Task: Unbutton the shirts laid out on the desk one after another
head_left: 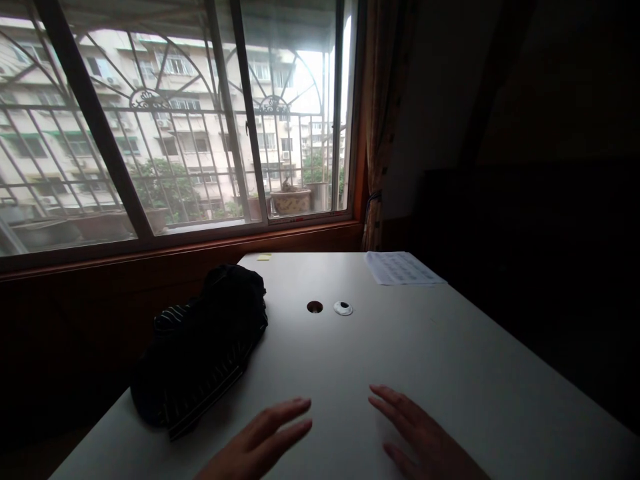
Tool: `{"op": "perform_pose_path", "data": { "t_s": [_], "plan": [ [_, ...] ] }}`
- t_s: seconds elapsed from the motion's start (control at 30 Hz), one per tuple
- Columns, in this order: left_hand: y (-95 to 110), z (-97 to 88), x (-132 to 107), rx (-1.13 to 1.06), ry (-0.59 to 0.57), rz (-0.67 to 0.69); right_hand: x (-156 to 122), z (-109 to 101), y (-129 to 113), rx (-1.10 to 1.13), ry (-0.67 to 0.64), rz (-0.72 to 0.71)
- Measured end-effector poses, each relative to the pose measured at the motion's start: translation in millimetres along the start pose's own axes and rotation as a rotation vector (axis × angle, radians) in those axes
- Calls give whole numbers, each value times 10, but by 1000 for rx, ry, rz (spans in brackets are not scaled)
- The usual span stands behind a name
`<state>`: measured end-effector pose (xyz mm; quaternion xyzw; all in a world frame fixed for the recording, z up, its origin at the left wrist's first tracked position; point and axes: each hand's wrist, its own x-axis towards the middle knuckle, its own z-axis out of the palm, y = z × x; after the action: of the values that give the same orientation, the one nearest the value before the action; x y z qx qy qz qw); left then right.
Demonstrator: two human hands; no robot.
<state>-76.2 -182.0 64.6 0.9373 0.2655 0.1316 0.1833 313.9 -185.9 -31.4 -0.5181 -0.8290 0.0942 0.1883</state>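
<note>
My left hand (263,440) lies flat on the white table (450,360) near its front edge, fingers stretched out and empty. My right hand (425,437) rests flat beside it, fingers also extended and holding nothing. A heap of dark, striped cloth (200,350) sits on the table's left side, a short way left of and beyond my left hand. Neither hand touches the cloth.
A round cable hole (315,307) and its loose white cap (343,308) are in the table's middle. A printed sheet of paper (403,268) lies at the far right, a yellow sticky note (263,257) at the far edge. A barred window (175,120) and a curtain (383,120) stand behind.
</note>
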Motion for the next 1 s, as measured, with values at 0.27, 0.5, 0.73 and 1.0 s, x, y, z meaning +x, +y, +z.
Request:
{"op": "perform_pose_path", "data": {
  "t_s": [0.27,0.5,0.73,1.0],
  "plan": [
    [-566,470,658,221,-106,-96,428,-112,-369,-13,-126,-116],
    [-923,545,1028,226,-108,-71,873,44,-305,-30,-228,-148],
    [-928,563,978,238,-124,-77,980,135,-238,-28,-295,-154],
    [-904,562,987,254,-133,-77,967,150,-241,-33,-285,-171]
  ]
}}
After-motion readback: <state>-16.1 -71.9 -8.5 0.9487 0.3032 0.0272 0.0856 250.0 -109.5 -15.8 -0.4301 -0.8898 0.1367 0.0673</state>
